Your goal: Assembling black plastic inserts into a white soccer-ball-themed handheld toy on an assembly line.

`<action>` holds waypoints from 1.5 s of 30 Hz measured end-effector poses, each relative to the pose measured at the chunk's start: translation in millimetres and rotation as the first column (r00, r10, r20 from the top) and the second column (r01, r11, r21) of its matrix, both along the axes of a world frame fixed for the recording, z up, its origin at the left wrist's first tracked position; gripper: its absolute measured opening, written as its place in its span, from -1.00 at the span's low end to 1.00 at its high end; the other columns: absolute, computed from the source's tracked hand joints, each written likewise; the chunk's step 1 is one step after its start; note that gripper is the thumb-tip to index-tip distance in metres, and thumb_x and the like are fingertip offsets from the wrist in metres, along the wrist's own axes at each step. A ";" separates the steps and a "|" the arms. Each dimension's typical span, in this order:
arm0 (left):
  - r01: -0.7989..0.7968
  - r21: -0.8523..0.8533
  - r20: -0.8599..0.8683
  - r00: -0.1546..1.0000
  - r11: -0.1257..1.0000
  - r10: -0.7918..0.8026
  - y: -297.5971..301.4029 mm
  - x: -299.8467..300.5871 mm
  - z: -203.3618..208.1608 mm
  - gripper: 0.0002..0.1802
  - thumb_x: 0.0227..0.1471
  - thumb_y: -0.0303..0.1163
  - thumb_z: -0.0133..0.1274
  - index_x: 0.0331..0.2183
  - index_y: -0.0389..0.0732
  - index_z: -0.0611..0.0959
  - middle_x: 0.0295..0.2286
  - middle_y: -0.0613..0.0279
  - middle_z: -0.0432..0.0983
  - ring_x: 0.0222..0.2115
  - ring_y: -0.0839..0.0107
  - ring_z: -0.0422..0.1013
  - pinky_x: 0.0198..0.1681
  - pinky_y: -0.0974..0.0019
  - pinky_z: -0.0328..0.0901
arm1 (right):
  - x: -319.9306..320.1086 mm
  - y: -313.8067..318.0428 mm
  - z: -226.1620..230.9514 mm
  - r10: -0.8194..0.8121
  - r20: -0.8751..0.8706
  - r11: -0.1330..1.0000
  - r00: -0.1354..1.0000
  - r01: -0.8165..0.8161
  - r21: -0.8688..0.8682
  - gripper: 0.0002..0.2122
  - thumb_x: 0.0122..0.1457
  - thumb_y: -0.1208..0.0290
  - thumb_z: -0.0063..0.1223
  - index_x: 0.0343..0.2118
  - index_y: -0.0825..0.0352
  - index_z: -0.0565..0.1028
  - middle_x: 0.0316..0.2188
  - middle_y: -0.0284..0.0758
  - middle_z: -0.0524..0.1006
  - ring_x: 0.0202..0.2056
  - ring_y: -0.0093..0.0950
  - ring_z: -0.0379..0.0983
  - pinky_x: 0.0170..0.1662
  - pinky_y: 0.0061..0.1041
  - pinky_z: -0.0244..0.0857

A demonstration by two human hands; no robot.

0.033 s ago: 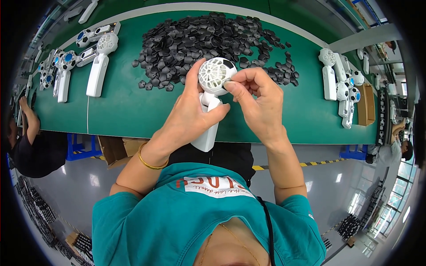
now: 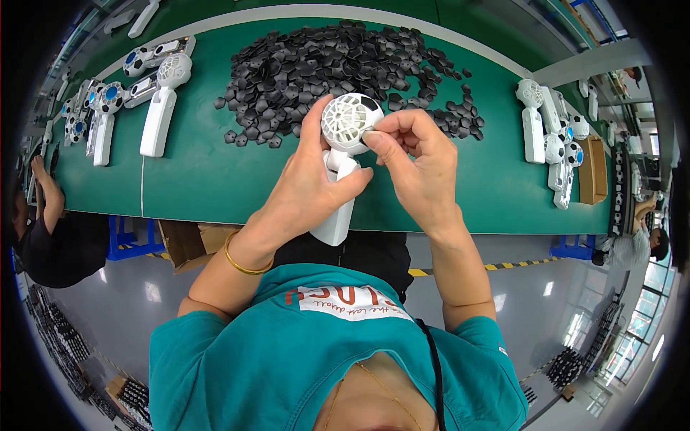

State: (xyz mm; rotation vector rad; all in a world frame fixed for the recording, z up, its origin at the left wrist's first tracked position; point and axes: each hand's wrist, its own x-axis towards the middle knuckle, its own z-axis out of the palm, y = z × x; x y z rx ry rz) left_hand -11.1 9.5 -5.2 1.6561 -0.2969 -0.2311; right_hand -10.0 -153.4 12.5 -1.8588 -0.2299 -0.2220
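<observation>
My left hand (image 2: 305, 176) is wrapped round a white handheld fan (image 2: 343, 123) with a round, openwork ball head, its handle slanting down toward the table's front edge. One black pentagon panel sits in the upper right of the ball. At the ball's right side, my right hand (image 2: 417, 161) is closed, thumb and forefinger pinching a small black pentagon piece (image 2: 367, 137) against the lattice. The fingertips hide most of that piece. Behind the ball, a wide heap of black pentagon pieces (image 2: 309, 79) covers the middle of the green table (image 2: 237, 179).
To the left lie several white fans (image 2: 158, 118), some with black panels and blue centres. More fans (image 2: 532, 129) lie at the right beside an open cardboard box (image 2: 593, 169). A co-worker's arm (image 2: 49, 190) reaches in at far left; another person (image 2: 640, 244) is at far right.
</observation>
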 end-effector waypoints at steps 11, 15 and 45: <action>0.019 -0.050 -0.095 0.995 0.999 -0.024 -1.1 -7.5 6.4 -0.05 -0.15 -0.57 0.12 0.20 -0.28 -0.04 -0.01 0.05 0.27 0.02 0.31 0.27 0.02 0.28 0.24 | 1.7 -8.1 5.8 0.039 -0.126 0.999 0.991 -0.042 -0.021 -0.83 0.06 0.51 0.22 -0.37 0.39 0.43 -0.49 -0.43 0.49 -0.48 -0.70 0.38 -0.41 -0.71 0.31; 0.014 -0.056 -0.109 0.994 0.998 -0.020 -2.2 -6.9 7.4 -0.06 -0.14 -0.58 0.11 0.20 -0.28 -0.04 -0.01 0.05 0.27 0.02 0.31 0.27 0.02 0.29 0.24 | 6.1 -8.9 6.5 0.051 -0.153 0.997 0.987 -0.058 -0.042 -0.80 0.05 0.52 0.21 -0.30 0.38 0.42 -0.43 -0.42 0.47 -0.41 -0.68 0.38 -0.36 -0.69 0.33; -0.286 0.389 0.342 0.928 0.876 0.151 -95.0 355.4 28.6 0.04 -0.25 -0.15 0.24 0.15 -0.35 0.06 -0.04 -0.22 0.30 -0.08 -0.11 0.33 -0.01 0.12 0.29 | 19.9 -77.1 -28.2 -0.290 -0.096 0.919 0.952 0.305 0.249 -0.82 0.23 0.54 -0.09 -0.13 0.46 0.43 -0.23 -0.25 0.53 -0.29 -0.53 0.51 -0.28 -0.63 0.37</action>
